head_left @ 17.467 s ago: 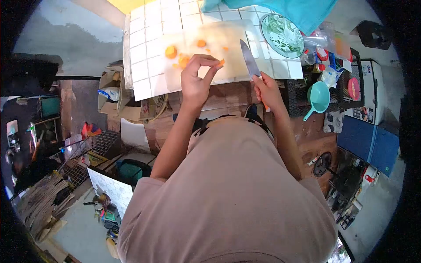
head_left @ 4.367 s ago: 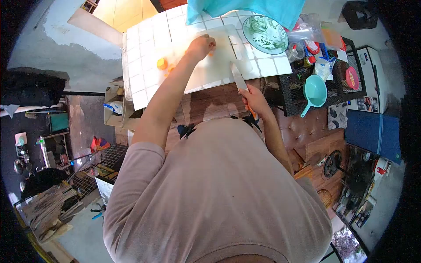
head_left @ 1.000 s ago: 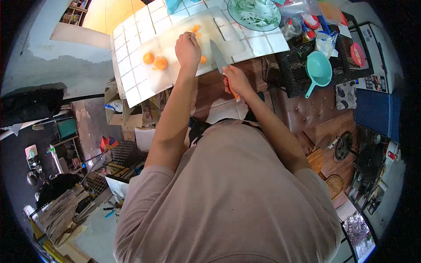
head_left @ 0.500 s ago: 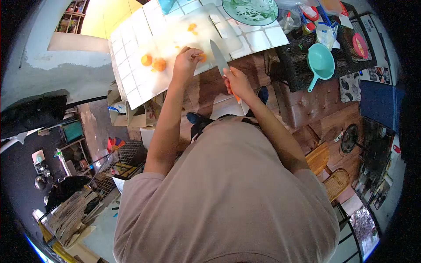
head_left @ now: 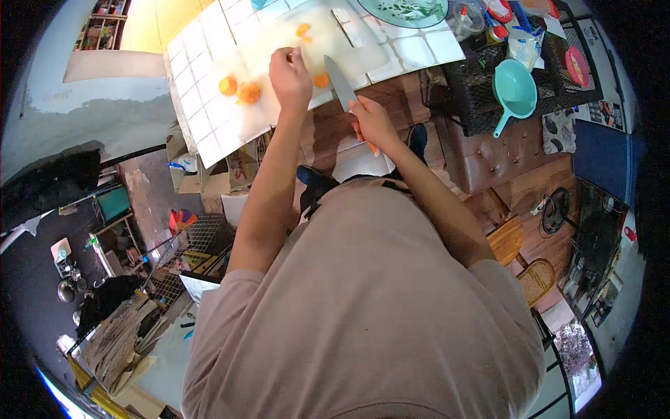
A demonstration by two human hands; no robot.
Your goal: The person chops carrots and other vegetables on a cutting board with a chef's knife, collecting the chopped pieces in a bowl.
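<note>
My right hand (head_left: 373,124) is wrapped round the orange handle of a kitchen knife (head_left: 340,80), whose blade points up and away over the near edge of a pale chopping board (head_left: 321,50). Left of the blade, my left hand (head_left: 290,82) is above the board with its fingers curled together; what they hold, if anything, is hidden. Between that hand and the blade lies an orange piece (head_left: 321,80), carrot by its look. Smaller orange bits (head_left: 303,30) are farther back on the board. Two larger orange chunks (head_left: 248,92) sit to the left.
The board rests on a white tiled table (head_left: 216,140). A green-patterned plate (head_left: 405,12) stands at the far edge. To the right, a black rack (head_left: 474,105) bears a turquoise dipper (head_left: 515,87), a plastic cup and packets. A brown padded seat (head_left: 488,164) is below.
My left hand has lifted off the orange piece and moved up and slightly left. The knife has shifted a little left, still in my right hand. The view has shifted slightly.
</note>
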